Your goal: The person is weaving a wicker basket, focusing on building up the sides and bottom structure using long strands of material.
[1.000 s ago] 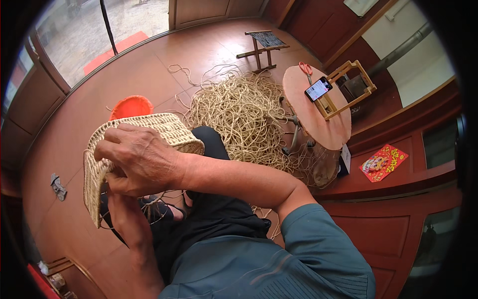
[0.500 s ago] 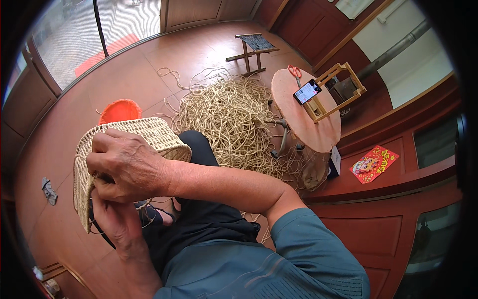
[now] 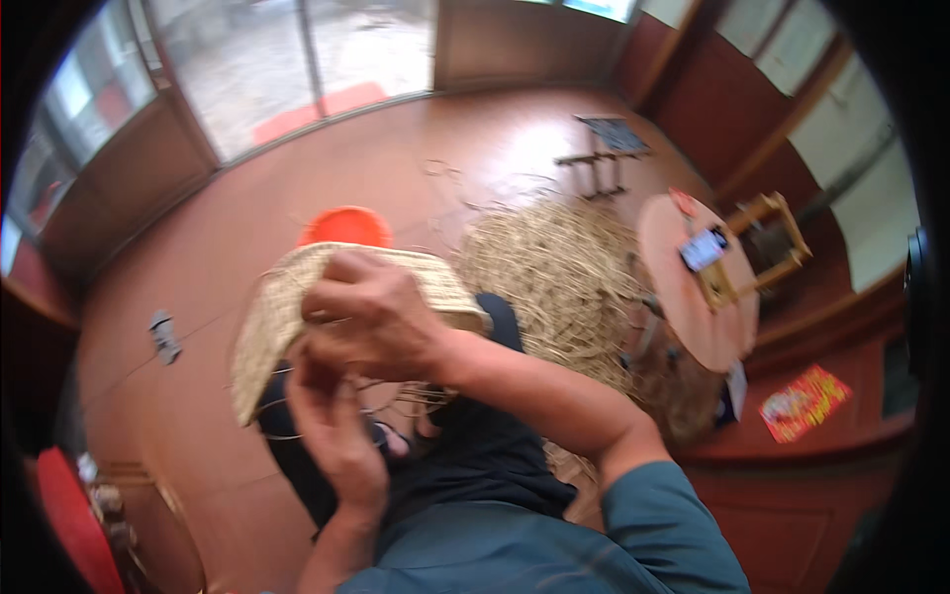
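A woven straw-rope basket (image 3: 272,317) lies tilted over my lap, its ribbed wall toward the left. My right hand (image 3: 371,309) is bent over the basket's near rim, its fingers closed in a pinch. Directly below, my left hand (image 3: 334,426) reaches up with thumb and fingertips meeting the right hand's fingers. What lies between the fingertips is hidden and blurred. A thin strand loops beside my left hand, and loose straw cords (image 3: 421,394) hang under the right wrist.
A large heap of straw cord (image 3: 549,277) covers the floor ahead right. Beyond the basket stands an orange bucket (image 3: 346,226). A round table (image 3: 683,267) holds a phone (image 3: 705,249), a wooden frame (image 3: 772,238) and red-handled scissors (image 3: 683,202). A folding stool (image 3: 604,153) stands farther back.
The whole view has shifted, so the scene sits farther right and lower, and it is blurrier. Both hands stay together at the basket's rim; the left hand sits slightly lower against the right.
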